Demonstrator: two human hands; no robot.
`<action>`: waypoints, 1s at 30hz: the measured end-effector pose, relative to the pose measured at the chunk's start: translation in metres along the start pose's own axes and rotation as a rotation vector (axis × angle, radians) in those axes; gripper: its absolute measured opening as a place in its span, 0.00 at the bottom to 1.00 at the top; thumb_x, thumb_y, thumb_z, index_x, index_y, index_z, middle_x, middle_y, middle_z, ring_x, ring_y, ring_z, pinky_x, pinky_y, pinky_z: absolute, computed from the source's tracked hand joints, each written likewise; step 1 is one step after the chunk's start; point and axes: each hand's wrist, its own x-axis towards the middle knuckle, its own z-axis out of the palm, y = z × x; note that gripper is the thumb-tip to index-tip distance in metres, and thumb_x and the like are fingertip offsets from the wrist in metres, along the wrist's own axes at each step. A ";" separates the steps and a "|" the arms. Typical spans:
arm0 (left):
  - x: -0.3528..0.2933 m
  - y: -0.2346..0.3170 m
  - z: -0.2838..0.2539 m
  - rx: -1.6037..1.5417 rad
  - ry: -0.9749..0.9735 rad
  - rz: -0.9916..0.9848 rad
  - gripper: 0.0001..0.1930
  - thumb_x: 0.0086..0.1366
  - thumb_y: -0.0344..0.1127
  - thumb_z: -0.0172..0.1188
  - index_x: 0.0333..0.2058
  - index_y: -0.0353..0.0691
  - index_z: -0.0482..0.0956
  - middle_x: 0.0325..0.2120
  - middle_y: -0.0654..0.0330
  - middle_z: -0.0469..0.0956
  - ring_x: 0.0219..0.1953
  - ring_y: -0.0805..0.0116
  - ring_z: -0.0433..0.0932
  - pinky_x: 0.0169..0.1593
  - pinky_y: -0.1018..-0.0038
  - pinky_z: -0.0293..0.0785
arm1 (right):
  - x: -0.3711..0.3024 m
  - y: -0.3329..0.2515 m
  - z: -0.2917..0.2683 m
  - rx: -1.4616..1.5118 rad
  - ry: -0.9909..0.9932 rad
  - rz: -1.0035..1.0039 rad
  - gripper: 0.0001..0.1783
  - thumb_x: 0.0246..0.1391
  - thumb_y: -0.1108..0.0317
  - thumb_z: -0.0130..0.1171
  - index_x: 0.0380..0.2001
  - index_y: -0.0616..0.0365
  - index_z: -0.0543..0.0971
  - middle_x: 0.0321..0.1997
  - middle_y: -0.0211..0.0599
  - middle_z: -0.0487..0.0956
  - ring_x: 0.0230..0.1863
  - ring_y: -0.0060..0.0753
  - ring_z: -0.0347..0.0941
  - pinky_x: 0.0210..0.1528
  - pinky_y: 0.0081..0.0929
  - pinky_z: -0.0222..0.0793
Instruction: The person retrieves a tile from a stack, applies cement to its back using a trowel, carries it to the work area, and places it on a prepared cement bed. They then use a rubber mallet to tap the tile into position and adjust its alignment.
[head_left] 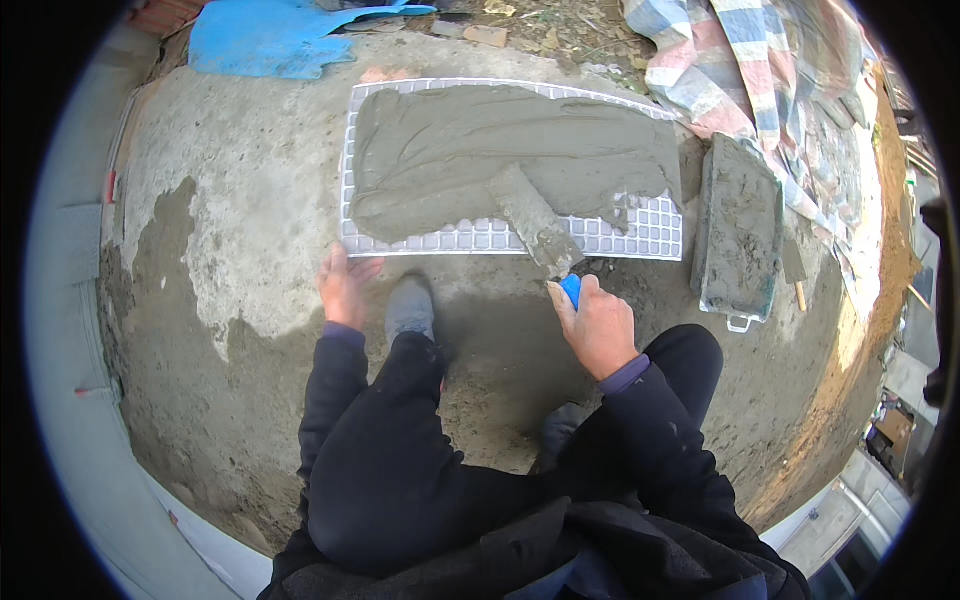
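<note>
One white tray (660,225) with lots of little squares lies on the grey ground (260,140). Thick grey mud (450,140) covers most of the tray, but many squares show bare along its near edge, most of all by the near right corner. The right hand (598,325) is just off the near edge of the tray, with its fingers wrapped around the blue handle (571,288) of a trowel (535,215). The trowel's flat blade reaches over the tray and its tip is on the mud. The left hand (345,287) is at the near left corner of the tray. Its fingers are blurry, so I cannot tell if they pinch the edge or only rest by it. Right of the tray, just beside it, is a long box (703,240) with more mud in it. Past the tray's far right corner is a striped cloth (765,70). Past its far left corner is a blue sheet (270,38).
</note>
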 end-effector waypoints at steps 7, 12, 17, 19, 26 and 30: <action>0.000 0.001 -0.002 0.058 -0.036 0.032 0.23 0.78 0.46 0.49 0.50 0.26 0.73 0.39 0.45 0.82 0.37 0.53 0.86 0.40 0.66 0.82 | -0.033 0.104 -0.004 -0.058 0.116 0.300 0.29 0.66 0.44 0.56 0.26 0.62 0.71 0.18 0.58 0.77 0.23 0.63 0.78 0.27 0.52 0.74; 0.002 0.002 -0.002 0.089 -0.007 0.019 0.23 0.78 0.46 0.48 0.54 0.26 0.71 0.41 0.44 0.81 0.39 0.52 0.85 0.41 0.66 0.80 | -0.043 0.143 0.022 0.125 0.205 0.442 0.30 0.67 0.45 0.54 0.27 0.65 0.73 0.21 0.63 0.78 0.26 0.69 0.77 0.29 0.56 0.72; 0.002 0.003 -0.003 0.092 -0.020 0.023 0.24 0.78 0.46 0.48 0.55 0.26 0.69 0.43 0.44 0.80 0.39 0.52 0.85 0.42 0.66 0.80 | -0.093 0.111 0.023 0.358 0.139 0.589 0.29 0.68 0.47 0.54 0.28 0.66 0.74 0.26 0.65 0.78 0.33 0.71 0.77 0.34 0.58 0.70; 0.001 0.003 -0.003 0.090 -0.022 0.022 0.24 0.78 0.46 0.48 0.56 0.27 0.69 0.43 0.44 0.80 0.40 0.52 0.85 0.42 0.66 0.80 | -0.119 0.096 0.002 0.485 0.036 0.614 0.28 0.67 0.48 0.55 0.28 0.66 0.75 0.25 0.61 0.78 0.31 0.69 0.77 0.33 0.52 0.71; 0.004 0.002 -0.007 0.076 -0.043 0.019 0.24 0.78 0.47 0.49 0.56 0.27 0.68 0.43 0.43 0.80 0.41 0.50 0.84 0.44 0.64 0.79 | -0.014 0.171 -0.052 0.680 0.080 0.543 0.33 0.69 0.40 0.50 0.26 0.63 0.74 0.16 0.37 0.74 0.15 0.30 0.72 0.21 0.33 0.66; 0.004 0.002 -0.008 0.061 -0.048 0.024 0.21 0.78 0.45 0.49 0.51 0.29 0.72 0.39 0.46 0.82 0.38 0.53 0.85 0.41 0.66 0.83 | 0.060 0.215 -0.050 1.048 -0.068 0.637 0.35 0.64 0.30 0.49 0.30 0.55 0.72 0.16 0.27 0.67 0.09 0.21 0.59 0.11 0.24 0.53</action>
